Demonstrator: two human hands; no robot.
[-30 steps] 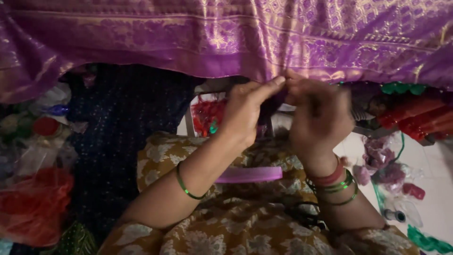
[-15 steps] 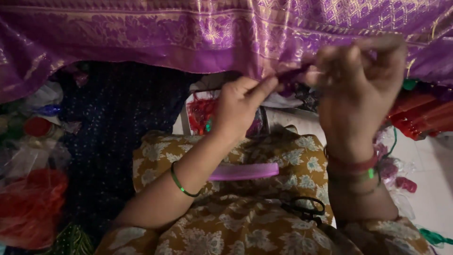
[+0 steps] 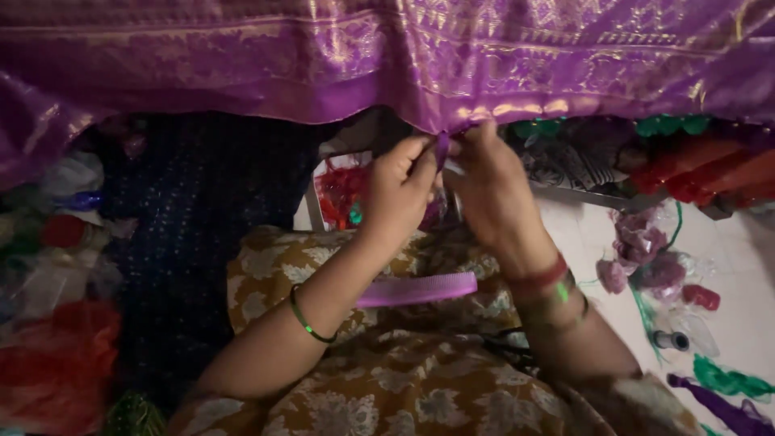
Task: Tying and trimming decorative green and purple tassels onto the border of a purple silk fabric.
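Both of your hands meet at the lower border of the purple cloth (image 3: 387, 56), which hangs across the top of the view like a curtain, with woven gold patterns on it. At the edge, a small purple tassel or bundle of threads (image 3: 441, 149) hangs down, and your left hand (image 3: 400, 190) and right hand (image 3: 492, 190) are closed on it, the fingertips pinching it from both sides; I cannot tell exactly which fingers press the threads. I judge this cloth is thin, soft and a little slippery, so it will slide and fold if you pull it hard, and the loose threads are light and easy to fray. It seems better to take hold close to the border, where the weave is thicker, and to grip the threads near their root with the fingertips only. On your lap, over the yellow flowered dress (image 3: 387, 387), lies a purple comb (image 3: 418, 288), just below your wrists and not touched. Black scissors (image 3: 504, 343) lie near the right forearm, partly hidden. To the right, on the pale floor (image 3: 743, 266), are purple thread bundles (image 3: 646, 258) and green threads (image 3: 722, 379). At left there are plastic bags (image 3: 56, 274), blurred.
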